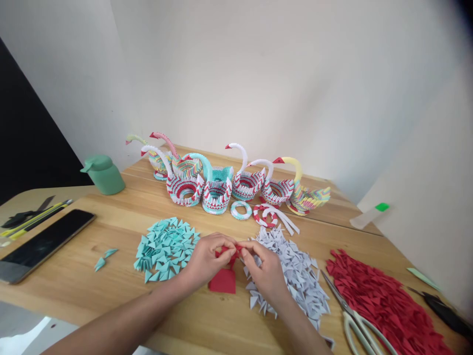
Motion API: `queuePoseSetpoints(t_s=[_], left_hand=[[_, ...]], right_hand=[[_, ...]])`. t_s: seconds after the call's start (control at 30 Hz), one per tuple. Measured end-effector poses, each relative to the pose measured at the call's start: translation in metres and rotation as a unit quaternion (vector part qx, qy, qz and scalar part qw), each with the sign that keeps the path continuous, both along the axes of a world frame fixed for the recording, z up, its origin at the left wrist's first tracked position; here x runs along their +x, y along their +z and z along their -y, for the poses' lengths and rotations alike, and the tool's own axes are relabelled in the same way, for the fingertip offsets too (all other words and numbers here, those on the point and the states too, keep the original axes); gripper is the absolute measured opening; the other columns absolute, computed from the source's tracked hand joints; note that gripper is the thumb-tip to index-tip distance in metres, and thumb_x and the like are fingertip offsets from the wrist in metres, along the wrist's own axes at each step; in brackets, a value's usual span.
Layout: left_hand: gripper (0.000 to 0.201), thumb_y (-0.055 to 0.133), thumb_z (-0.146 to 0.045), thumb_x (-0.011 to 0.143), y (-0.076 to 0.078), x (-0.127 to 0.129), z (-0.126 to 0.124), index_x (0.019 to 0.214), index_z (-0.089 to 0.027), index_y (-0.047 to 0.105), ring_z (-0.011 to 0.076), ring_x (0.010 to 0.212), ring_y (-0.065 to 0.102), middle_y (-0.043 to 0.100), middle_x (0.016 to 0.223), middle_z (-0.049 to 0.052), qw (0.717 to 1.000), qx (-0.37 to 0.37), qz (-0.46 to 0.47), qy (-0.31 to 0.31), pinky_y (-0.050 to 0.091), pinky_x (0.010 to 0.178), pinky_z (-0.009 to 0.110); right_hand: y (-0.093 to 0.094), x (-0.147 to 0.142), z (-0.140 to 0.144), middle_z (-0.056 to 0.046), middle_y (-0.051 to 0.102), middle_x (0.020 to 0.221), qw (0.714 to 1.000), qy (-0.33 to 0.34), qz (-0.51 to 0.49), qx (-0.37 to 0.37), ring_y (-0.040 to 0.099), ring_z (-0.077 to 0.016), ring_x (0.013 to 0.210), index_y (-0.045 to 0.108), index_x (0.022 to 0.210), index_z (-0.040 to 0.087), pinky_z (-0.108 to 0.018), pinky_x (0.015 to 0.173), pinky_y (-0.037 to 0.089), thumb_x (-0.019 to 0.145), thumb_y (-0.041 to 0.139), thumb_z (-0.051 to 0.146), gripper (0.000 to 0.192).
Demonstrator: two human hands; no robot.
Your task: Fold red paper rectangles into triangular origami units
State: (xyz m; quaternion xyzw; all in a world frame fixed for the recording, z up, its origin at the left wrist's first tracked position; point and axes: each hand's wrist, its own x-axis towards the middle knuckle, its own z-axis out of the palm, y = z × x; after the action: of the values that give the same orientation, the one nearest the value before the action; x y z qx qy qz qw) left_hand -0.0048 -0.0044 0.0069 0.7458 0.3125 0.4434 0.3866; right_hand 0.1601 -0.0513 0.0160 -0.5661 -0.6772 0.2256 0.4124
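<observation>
While both hands meet above the tabletop (111,296), a red paper (227,254) sits pinched between their closed fingers (225,242) (partly hidden).

No legible txt or labels anywhere.

Looks like a home craft corner, not a shop or lab. Wooden table (111,296) pushed vs plain white walls. On it: row of finished paper swans (229,182), sorted heaps of folded triangles, i.e. teal pile (164,249), white pile (295,276), red pile (384,301). Scissors (354,320) w/ pale handles lie between white & red piles. Phone (44,244) & green bottle (104,174) at left edge suggest a casual, personal setup.
</observation>
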Motion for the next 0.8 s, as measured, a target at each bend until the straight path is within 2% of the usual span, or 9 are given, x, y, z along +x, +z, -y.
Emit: queuePoseSetpoints(t_s=[0.3,0.57,0.8], left_hand=[[0.014,0.058,-0.009,0.078,0.001,0.000,0.000,0.069,-0.018,0.065,0.0153,0.078,0.063,0.071,0.080,0.002,1.000,0.005,-0.005,0.005,0.045,0.076,0.025],[0.014,0.057,-0.008,0.078,-0.001,0.001,0.002,0.071,-0.017,0.064,0.0152,0.080,0.063,0.071,0.084,0.004,1.000,0.003,0.004,-0.006,0.047,0.075,0.024],[0.012,0.055,-0.011,0.084,-0.010,0.003,0.002,0.082,-0.019,0.064,0.0161,0.085,0.062,0.070,0.096,0.005,0.988,0.145,-0.046,0.000,0.047,0.077,0.027]], right_hand=[[0.001,-0.001,-0.001,-0.004,0.072,0.089,0.998,0.007,-0.041,-0.042,0.066,-0.0177,0.080,0.068,0.096,0.018,-0.026,0.073,0.050,0.085,0.051,0.024,0.020],[-0.001,-0.002,-0.002,-0.002,0.070,0.085,0.998,0.001,-0.039,-0.051,0.064,-0.0167,0.076,0.066,0.093,0.019,-0.026,0.072,0.049,0.081,0.053,0.020,0.018],[-0.003,-0.005,-0.002,-0.001,0.066,0.081,0.998,-0.020,-0.047,-0.024,0.063,-0.0168,0.076,0.060,0.084,0.020,-0.026,0.071,0.048,0.078,0.051,0.015,0.012]])
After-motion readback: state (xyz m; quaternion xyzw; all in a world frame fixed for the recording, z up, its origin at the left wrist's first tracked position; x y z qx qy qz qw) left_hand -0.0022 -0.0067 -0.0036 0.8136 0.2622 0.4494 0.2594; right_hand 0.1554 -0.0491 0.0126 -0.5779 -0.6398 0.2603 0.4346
